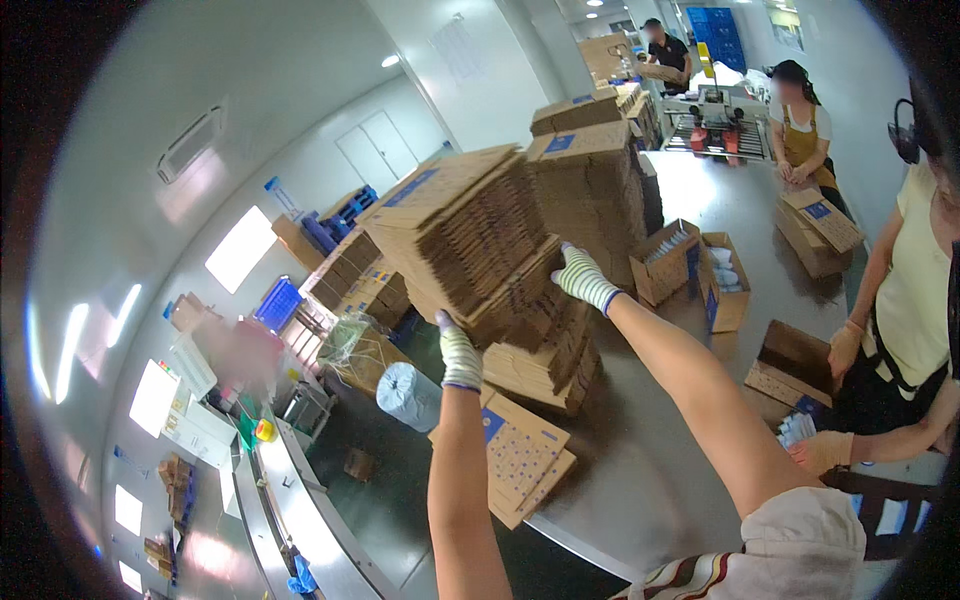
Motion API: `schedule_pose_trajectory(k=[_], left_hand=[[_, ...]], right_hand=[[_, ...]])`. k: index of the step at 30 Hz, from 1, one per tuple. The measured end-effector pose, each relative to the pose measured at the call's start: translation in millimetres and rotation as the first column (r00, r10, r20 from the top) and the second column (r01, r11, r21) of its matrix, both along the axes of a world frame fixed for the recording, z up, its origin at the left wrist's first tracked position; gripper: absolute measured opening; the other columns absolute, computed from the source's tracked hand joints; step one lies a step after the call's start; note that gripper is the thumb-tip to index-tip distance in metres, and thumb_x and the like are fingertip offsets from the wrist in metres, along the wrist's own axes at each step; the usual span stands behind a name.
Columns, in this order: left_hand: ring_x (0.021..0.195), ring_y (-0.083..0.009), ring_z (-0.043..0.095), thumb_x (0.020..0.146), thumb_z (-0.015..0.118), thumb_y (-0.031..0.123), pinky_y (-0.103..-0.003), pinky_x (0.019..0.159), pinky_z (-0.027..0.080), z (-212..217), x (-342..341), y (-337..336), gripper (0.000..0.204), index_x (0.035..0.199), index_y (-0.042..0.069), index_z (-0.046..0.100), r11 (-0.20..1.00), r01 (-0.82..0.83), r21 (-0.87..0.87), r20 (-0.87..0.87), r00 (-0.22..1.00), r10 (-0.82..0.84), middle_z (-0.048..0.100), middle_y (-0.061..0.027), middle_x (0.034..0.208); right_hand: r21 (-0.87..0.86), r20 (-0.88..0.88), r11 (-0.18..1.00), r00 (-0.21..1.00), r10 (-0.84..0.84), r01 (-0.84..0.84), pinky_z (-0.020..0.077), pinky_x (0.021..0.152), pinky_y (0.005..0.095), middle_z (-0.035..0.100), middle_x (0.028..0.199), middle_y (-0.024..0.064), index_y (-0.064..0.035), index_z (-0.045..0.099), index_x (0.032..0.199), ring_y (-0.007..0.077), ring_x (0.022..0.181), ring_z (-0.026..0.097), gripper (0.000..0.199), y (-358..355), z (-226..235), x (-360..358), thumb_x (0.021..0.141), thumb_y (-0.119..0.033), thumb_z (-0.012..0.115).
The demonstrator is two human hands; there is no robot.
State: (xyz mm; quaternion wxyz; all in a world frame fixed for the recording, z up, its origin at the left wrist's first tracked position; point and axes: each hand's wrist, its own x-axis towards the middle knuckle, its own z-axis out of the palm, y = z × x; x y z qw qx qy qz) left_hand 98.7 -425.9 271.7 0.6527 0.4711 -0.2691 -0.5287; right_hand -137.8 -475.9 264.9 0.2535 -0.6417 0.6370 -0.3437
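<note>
My left hand [460,355] and my right hand [583,277], both in white gloves with green stripes, grip the near side of a tall stack of flattened cardboard cartons [475,225]. The left is at the stack's lower near corner, its thumb up along the side. On the right, my fingers close over the edge of a lower layer. The stack leans to the left. Beneath it are more flattened cartons [545,365], and two or so loose flat ones [525,450] jut over the table's edge. Hidden under the cardboard are parts of my fingers.
Another tall carton pile [590,190] stands behind on the metal table [650,430]. Open boxes [725,285] holding white items sit to the right. A co-worker's gloved hand [822,452] is at an open carton [795,360]. Left of the table is a blue-grey wrapped roll [408,396].
</note>
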Motion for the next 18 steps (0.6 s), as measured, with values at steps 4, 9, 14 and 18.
schedule_pose_trajectory(k=[4,9,14,18], left_hand=[[0.112,-0.0319,0.05,0.092,0.04,0.051,-0.048,0.093,0.045,-0.7,46.0,37.6,0.059,0.13,0.006,0.041,0.983,0.134,-0.127,-0.088,0.985,-0.146,0.048,-0.0128,0.128],[0.107,-0.0292,0.053,0.091,0.048,0.041,-0.047,0.086,0.048,13.7,35.8,121.0,0.044,0.121,0.008,0.049,0.993,0.023,-0.119,-0.123,0.992,-0.037,0.053,-0.0091,0.12],[0.099,-0.0285,0.057,0.084,0.059,0.028,-0.043,0.085,0.05,-65.6,96.7,190.4,0.043,0.12,0.007,0.05,0.951,0.007,-0.309,-0.086,0.996,-0.036,0.058,-0.0076,0.109],[0.096,-0.0233,0.057,0.087,0.054,0.026,-0.039,0.083,0.05,-66.4,93.0,258.9,0.04,0.121,0.007,0.047,0.974,-0.185,-0.129,-0.147,0.975,0.166,0.057,-0.0072,0.11]], right_hand=[[0.007,-0.005,0.997,0.997,0.082,-0.082,0.0266,0.108,0.0401,0.027,0.141,0.0266,0.0047,0.021,0.138,0.0366,0.131,0.028,0.079,81.3,8.9,27.7,0.081,-0.03,0.063],[-0.07,0.597,0.984,0.784,0.17,-0.161,0.0214,0.109,0.038,0.023,0.143,0.0255,0.0065,0.016,0.139,0.0341,0.134,0.023,0.084,119.4,-18.9,23.5,0.077,-0.023,0.065],[-0.137,0.56,0.961,0.782,0.274,-0.239,0.0221,0.109,0.036,0.028,0.141,0.0263,0.0096,0.02,0.137,0.034,0.132,0.026,0.081,187.9,-38.8,54.4,0.077,-0.02,0.066],[-0.151,0.499,0.953,0.812,0.302,-0.262,0.0249,0.108,0.0348,0.034,0.138,0.0257,0.0107,0.025,0.134,0.0337,0.131,0.03,0.077,237.7,-41.3,77.9,0.078,-0.022,0.066]])
